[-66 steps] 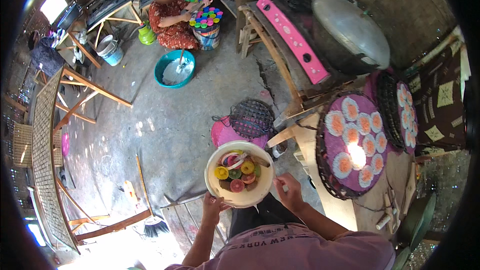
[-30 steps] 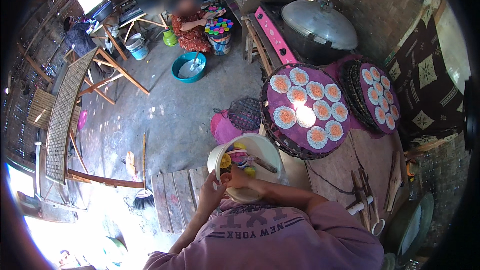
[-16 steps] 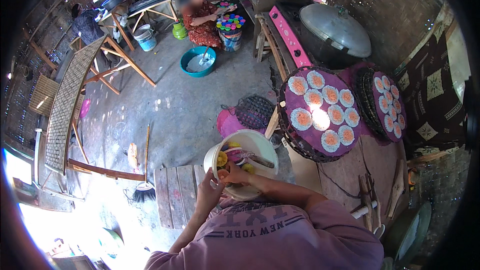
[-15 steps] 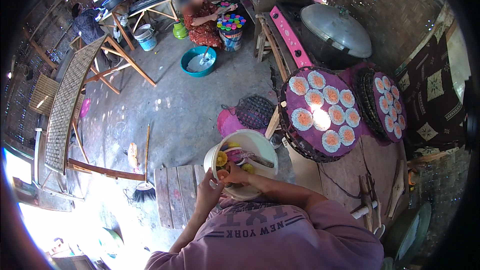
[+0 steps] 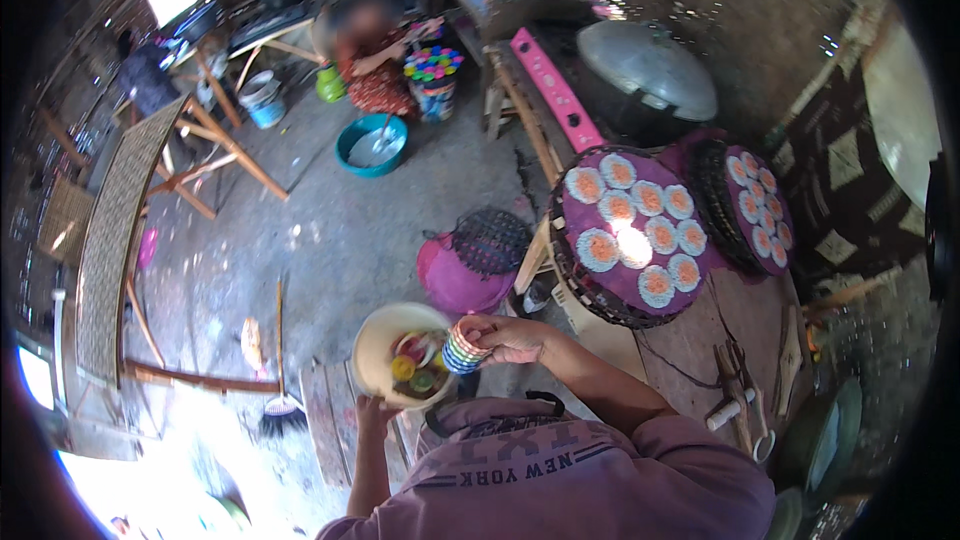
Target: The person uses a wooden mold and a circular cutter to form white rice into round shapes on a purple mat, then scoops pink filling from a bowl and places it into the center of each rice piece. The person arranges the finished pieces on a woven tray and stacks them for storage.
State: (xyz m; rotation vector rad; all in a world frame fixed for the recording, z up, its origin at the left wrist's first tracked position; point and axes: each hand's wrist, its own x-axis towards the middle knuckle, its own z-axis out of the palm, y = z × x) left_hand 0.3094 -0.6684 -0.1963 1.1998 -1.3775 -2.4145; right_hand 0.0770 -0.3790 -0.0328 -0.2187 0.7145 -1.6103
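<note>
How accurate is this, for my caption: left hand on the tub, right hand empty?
The right hand isn't empty: the head view shows it holding a striped stack. The left hand is on the tub, as you say.

You are in a kitchen that looks like a small food workshop. A pink-fronted stove [image 5: 548, 82] holds a big pot [image 5: 618, 107] under a metal lid [image 5: 648, 65]. On your side of the stove, round trays [image 5: 580, 217] of white-and-orange discs [image 5: 648, 198] sit over a wooden tabletop [image 5: 680, 350]. Left of the stove, a co-worker [image 5: 378, 85] sits near a teal basin [image 5: 375, 170] on the concrete floor [image 5: 320, 250]; a woven wall [image 5: 740, 0] rises behind the stove.
</note>
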